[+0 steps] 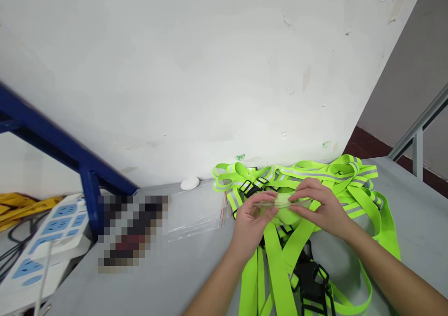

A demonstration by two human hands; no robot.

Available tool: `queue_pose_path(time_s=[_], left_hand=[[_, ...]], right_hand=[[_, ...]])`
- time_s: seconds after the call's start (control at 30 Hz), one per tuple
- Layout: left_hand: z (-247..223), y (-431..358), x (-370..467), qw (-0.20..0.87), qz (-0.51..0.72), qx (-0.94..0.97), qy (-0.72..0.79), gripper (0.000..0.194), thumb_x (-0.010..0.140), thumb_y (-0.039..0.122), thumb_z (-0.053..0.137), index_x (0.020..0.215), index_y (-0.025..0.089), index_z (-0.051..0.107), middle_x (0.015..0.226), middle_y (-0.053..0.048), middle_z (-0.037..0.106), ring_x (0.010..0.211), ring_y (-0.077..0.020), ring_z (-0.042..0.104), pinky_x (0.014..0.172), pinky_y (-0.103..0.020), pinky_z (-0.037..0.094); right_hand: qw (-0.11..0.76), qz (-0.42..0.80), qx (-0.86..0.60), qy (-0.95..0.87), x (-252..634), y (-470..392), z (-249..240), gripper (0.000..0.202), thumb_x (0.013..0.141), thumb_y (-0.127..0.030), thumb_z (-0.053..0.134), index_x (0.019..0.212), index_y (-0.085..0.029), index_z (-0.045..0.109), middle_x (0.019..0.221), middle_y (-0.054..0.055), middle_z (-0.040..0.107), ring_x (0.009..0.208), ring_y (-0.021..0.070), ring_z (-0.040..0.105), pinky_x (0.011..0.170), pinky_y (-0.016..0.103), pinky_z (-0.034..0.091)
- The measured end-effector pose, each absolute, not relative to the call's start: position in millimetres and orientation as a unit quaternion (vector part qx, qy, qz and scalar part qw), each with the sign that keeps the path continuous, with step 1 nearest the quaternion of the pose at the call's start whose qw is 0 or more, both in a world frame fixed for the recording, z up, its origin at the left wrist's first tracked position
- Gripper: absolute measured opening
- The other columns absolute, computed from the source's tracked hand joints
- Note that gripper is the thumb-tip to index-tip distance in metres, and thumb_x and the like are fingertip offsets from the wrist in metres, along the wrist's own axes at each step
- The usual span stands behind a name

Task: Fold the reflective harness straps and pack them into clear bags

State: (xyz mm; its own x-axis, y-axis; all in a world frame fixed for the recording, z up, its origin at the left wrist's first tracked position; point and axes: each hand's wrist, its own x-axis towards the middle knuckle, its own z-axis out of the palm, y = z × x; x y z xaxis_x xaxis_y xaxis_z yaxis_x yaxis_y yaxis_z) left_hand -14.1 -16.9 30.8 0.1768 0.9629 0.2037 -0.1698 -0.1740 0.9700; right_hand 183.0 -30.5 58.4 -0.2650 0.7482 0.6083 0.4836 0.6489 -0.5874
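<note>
My left hand (pixel 255 218) and my right hand (pixel 320 206) pinch the upper edge of a small clear plastic bag (pixel 285 204), one at each side. Something neon yellow-green shows in or behind the bag. Below and around both hands lies a heap of neon yellow-green straps (pixel 276 269) with grey reflective stripes. Black buckles (pixel 310 278) are among the straps, the largest below my right hand. To the left of the heap, flat clear plastic bags (pixel 196 211) with red-edged openings lie on the grey table (pixel 168 283).
A white oval object (pixel 190 183) sits by the wall (pixel 210 73). A pixelated item (pixel 135 232) lies on the left. Beyond a blue metal frame (pixel 66 143) are a white power strip (pixel 52 241), cables and yellow material (pixel 28 206). A grey metal rail (pixel 418 152) stands at the right.
</note>
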Motion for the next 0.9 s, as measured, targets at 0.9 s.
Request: queue_pose_path(time_s=[0.9], left_hand=[[33.0, -19.4, -12.6, 0.509, 0.509, 0.593, 0.36, 0.013, 0.075, 0.033, 0.074, 0.073, 0.02, 0.073, 0.093, -0.008, 0.069, 0.094, -0.0231, 0.064, 0.083, -0.04, 0.054]], right_hand=[[0.462, 0.127, -0.39, -0.787, 177.8, -31.6, 57.1, 0.004, 0.083, -0.028, 0.069, 0.085, -0.027, 0.072, 0.079, 0.003, 0.062, 0.076, 0.0185, 0.059, 0.071, 0.036, 0.045]])
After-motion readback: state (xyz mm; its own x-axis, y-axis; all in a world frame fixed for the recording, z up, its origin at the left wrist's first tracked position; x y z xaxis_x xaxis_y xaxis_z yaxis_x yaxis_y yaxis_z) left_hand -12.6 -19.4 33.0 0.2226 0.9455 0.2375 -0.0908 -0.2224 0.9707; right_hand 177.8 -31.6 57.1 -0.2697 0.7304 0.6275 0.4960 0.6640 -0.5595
